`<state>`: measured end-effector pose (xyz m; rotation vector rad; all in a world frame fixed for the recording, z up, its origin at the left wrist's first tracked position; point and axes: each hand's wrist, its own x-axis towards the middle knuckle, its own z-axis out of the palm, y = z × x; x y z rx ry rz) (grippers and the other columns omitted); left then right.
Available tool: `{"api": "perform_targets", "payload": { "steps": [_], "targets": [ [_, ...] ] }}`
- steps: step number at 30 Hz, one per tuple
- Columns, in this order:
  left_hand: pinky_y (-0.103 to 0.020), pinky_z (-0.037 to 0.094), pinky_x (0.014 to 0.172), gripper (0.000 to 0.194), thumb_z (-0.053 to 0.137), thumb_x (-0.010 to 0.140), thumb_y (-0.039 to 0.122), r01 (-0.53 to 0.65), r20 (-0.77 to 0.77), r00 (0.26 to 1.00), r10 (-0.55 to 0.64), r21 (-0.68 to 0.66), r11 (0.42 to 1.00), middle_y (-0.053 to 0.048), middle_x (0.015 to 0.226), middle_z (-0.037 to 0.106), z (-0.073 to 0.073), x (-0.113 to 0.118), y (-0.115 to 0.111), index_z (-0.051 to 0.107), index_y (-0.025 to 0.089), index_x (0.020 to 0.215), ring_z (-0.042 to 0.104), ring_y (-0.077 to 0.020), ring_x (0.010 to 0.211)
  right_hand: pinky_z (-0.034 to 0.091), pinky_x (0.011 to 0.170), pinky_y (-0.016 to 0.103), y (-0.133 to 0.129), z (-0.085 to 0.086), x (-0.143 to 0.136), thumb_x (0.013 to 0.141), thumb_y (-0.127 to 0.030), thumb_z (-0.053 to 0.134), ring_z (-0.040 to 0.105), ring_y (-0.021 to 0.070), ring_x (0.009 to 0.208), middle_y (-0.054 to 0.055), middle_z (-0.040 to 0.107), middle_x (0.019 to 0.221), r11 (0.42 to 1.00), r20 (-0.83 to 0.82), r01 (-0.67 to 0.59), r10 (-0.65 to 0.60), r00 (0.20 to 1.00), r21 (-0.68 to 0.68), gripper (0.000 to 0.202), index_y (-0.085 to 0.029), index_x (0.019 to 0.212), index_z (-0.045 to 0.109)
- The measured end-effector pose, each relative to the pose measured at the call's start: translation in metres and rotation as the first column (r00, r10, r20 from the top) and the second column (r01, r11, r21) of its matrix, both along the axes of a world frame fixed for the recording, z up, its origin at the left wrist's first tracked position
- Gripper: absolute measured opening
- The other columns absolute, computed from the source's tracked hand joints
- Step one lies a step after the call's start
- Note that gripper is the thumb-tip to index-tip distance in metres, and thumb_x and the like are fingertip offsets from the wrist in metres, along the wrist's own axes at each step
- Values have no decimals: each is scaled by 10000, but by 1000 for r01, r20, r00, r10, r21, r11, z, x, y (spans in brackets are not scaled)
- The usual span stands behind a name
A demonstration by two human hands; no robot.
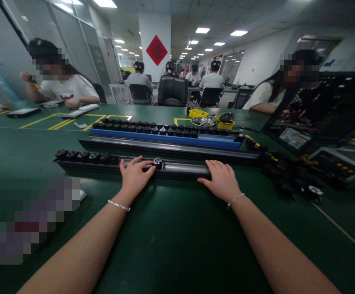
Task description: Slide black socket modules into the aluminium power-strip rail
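Observation:
A long black rail [183,169] with a bright metal channel lies across the green table. Several small black parts [84,156] sit in a row at its left end. My left hand [134,176] bends over the middle of the rail. Its thumb and index finger meet at the left side of one small black part with a light top [157,161]; the exact fingertip contact is partly hidden. At the rail's right end, my right hand [223,179] grips it, thumb in front and fingers over the top.
Behind lie another black rail [171,148] and a blue rail [165,138] bordered by rows of black parts. Cables, loose black parts [287,179] and an open computer case [315,110] are at right. Yellow trays [198,113] and a metal dish [202,121] stand farther back. People sit around.

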<state>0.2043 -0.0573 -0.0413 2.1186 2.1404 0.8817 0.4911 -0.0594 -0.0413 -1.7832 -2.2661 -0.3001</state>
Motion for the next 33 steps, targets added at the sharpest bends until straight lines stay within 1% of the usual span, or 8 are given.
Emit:
{"api": "perform_targets", "payload": {
  "steps": [6, 13, 19, 24, 28, 33],
  "targets": [
    [-568, 42, 1071, 307, 455, 803, 466, 7, -3, 1000, -7, 3, 1000, -38, 1089, 663, 1, 0, -1, 670, 319, 964, 458, -244, 1192, 236, 1025, 482, 0, -1, 0, 795, -590, 435, 379, 280, 1230, 140, 472, 1324, 1000, 0, 2, -2, 1000, 11, 678, -132, 1294, 436],
    [-564, 38, 1071, 302, 454, 806, 469, 16, -3, 1000, -16, 2, 1000, -30, 1098, 660, 0, 0, 0, 664, 332, 973, 458, -239, 1194, 236, 1025, 487, 0, -1, 1, 796, -596, 420, 375, 282, 1234, 140, 472, 1322, 1000, -4, 0, 0, 1000, -3, 678, -143, 1300, 432],
    [-511, 98, 1083, 314, 449, 806, 473, 16, -22, 1000, -16, -5, 1000, -19, 1125, 652, -1, -1, 1, 663, 331, 987, 464, -228, 1197, 225, 1024, 504, 1, -1, 1, 806, -595, 401, 371, 287, 1237, 141, 470, 1323, 1000, -3, -2, 2, 1000, 3, 661, -163, 1305, 427],
    [-507, 121, 1075, 316, 452, 803, 470, 26, -25, 999, -26, -1, 1000, -25, 1121, 654, -1, -1, 1, 666, 328, 988, 461, -227, 1199, 188, 1037, 524, 0, 0, -1, 813, -573, 413, 371, 281, 1234, 132, 466, 1330, 1000, 0, 11, -11, 1000, -15, 645, -162, 1311, 415],
    [-517, 119, 1067, 313, 450, 805, 467, 40, -21, 999, -40, 23, 999, -32, 1110, 655, -2, -1, 1, 665, 331, 989, 463, -224, 1195, 203, 1037, 512, 0, 1, -1, 808, -566, 432, 369, 276, 1234, 128, 465, 1330, 1000, -5, 14, -14, 1000, -25, 647, -156, 1308, 417],
    [-513, 108, 1073, 301, 457, 801, 461, 40, -15, 999, -40, 10, 999, -8, 1105, 661, -2, -1, 1, 667, 335, 975, 466, -234, 1191, 227, 1029, 500, 1, 0, 0, 797, -563, 452, 374, 284, 1230, 134, 466, 1324, 1000, -9, 10, -11, 1000, -27, 648, -161, 1304, 424]
  ]
}}
